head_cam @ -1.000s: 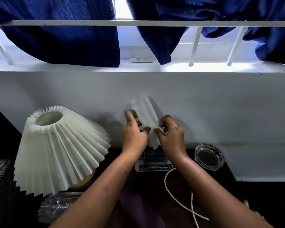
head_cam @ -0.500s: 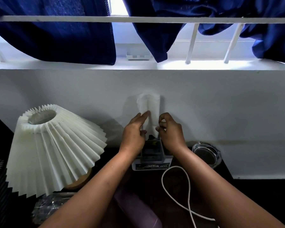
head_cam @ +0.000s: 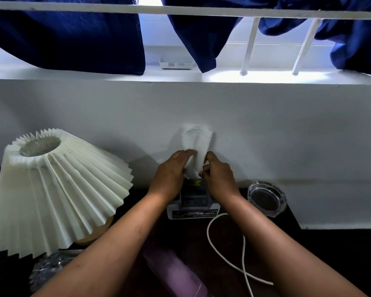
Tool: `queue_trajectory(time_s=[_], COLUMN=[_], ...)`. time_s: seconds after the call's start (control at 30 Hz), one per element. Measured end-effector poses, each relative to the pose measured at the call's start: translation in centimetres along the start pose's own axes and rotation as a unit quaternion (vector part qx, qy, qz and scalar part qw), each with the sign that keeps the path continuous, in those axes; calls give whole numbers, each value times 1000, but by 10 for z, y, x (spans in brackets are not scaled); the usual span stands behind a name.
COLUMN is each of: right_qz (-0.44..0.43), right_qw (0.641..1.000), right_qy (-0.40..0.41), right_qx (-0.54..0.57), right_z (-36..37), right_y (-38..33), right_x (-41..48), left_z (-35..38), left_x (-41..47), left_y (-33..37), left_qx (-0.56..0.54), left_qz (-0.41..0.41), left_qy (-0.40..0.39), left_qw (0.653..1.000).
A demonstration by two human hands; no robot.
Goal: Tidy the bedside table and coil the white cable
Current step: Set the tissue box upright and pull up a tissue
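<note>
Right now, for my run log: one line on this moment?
stage: tidying | left hand + right hand: gripping tissue above tissue box | white cable: loose, uncoiled

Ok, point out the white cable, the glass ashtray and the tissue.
white cable [head_cam: 210,243], head view, left side of its loop.
glass ashtray [head_cam: 266,200], head view, dark centre.
tissue [head_cam: 196,142], head view, upper part above both hands.

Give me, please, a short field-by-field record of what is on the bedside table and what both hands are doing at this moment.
left hand: pressing the tissue from its left side
right hand: pinching the tissue's right edge
tissue: white, standing up out of the tissue box
tissue box: against the wall, between the hands
white cable: loose loop, not coiled
lamp: pleated shade, left side
glass ashtray: right of the box
purple bottle: lying at the near edge
</note>
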State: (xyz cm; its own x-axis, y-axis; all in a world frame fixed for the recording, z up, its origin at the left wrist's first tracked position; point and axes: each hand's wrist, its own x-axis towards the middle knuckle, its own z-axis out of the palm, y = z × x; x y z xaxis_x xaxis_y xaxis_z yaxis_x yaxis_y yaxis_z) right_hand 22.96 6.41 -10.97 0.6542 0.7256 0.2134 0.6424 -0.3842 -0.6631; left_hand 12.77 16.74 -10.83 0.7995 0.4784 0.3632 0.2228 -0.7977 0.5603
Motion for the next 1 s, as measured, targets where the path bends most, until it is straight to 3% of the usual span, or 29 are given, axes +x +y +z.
queue_trajectory(time_s=[0.1, 0.37, 0.5, 0.63, 0.73, 1.0], right_qz=[4, 27, 22, 22, 31, 34], right_qw=[1000, 999, 999, 996, 998, 998], right_qy=[-2, -1, 6, 4, 13, 35], right_qx=[-7, 36, -34, -84, -47, -28], right_z=[3, -1, -1, 2, 0, -5], right_y=[1, -1, 3, 2, 2, 3], right_x=[-2, 2, -2, -1, 1, 3], left_z=[-5, -3, 0, -8, -13, -10], left_x=[-1, 11, 10, 5, -1, 1], left_y=[1, 6, 2, -3, -3, -4], left_qx=[33, 97, 186, 126, 69, 101], left_qz=[26, -60, -61, -67, -73, -87], left_qy=[-26, -65, -75, -26, 25, -26], left_qw=[999, 991, 978, 989, 995, 991])
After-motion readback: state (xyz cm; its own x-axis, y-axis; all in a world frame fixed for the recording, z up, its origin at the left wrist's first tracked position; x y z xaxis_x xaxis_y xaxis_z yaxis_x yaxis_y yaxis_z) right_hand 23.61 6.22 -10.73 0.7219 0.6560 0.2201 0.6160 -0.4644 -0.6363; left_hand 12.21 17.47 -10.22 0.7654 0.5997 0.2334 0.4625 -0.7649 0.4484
